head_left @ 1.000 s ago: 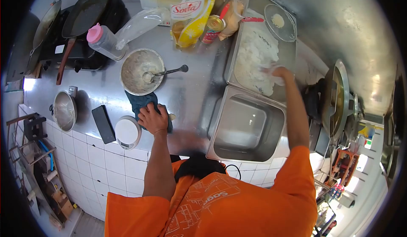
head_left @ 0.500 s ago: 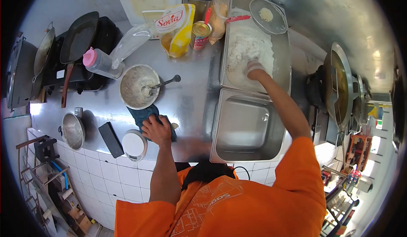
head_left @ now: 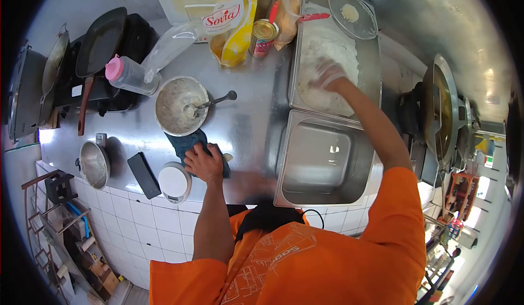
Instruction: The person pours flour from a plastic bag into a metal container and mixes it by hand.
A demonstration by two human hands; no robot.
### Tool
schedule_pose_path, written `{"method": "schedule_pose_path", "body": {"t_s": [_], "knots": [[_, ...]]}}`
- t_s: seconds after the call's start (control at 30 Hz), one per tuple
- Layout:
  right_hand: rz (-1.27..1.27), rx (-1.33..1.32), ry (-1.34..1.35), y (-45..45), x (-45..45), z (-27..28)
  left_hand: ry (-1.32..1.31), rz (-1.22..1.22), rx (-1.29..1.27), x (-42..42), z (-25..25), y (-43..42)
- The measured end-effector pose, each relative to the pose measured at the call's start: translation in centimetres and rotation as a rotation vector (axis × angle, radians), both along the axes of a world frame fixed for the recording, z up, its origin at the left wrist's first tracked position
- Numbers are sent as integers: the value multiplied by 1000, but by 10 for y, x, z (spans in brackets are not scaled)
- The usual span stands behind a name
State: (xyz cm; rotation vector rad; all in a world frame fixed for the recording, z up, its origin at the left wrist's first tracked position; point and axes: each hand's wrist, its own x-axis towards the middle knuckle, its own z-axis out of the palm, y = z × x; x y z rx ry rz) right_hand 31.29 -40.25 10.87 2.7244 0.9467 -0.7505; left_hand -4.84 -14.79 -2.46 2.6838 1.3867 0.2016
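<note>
My left hand [head_left: 204, 162] rests on a dark cloth [head_left: 184, 143] on the steel counter, its fingers spread over the fabric. Just beyond the cloth stands a bowl [head_left: 169, 116] with pale batter residue and a dark-handled spoon [head_left: 217, 99] leaning in it. My right hand [head_left: 327, 74] is over the deep steel pan [head_left: 367, 78] of white flour [head_left: 330, 45], at the near part of the flour. Motion smears its fingers, and I cannot tell whether they hold anything. A round mesh strainer [head_left: 349, 21] with pale crumbs lies across the pan's far right corner.
Nearer me is a second steel pan [head_left: 319, 146]. A white scale [head_left: 174, 182], a black phone [head_left: 143, 175] and a small bowl [head_left: 94, 166] line the left front edge. Behind are a pink-capped bottle [head_left: 131, 75], a yellow pouch [head_left: 234, 37] and a can [head_left: 263, 38]. A wok [head_left: 439, 114] stands right.
My right hand has lifted out of the flour and moved slightly up and left, now blurred. The heaped flour looks flatter. My left hand stays on the cloth. The whole view has shifted slightly.
</note>
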Motion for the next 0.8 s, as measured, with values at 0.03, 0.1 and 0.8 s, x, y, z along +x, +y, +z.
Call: {"method": "schedule_pose_path", "body": {"t_s": [0.03, 0.1, 0.8], "knots": [[-84, 32, -47, -13, 9, -20, -6, 3, 1, 0, 0, 0], [-254, 100, -143, -37, 26, -82, -21, 7, 6, 1, 1, 0], [-978, 633, 626, -50, -19, -85, 4, 4, 46, -2, -3, -1]]}}
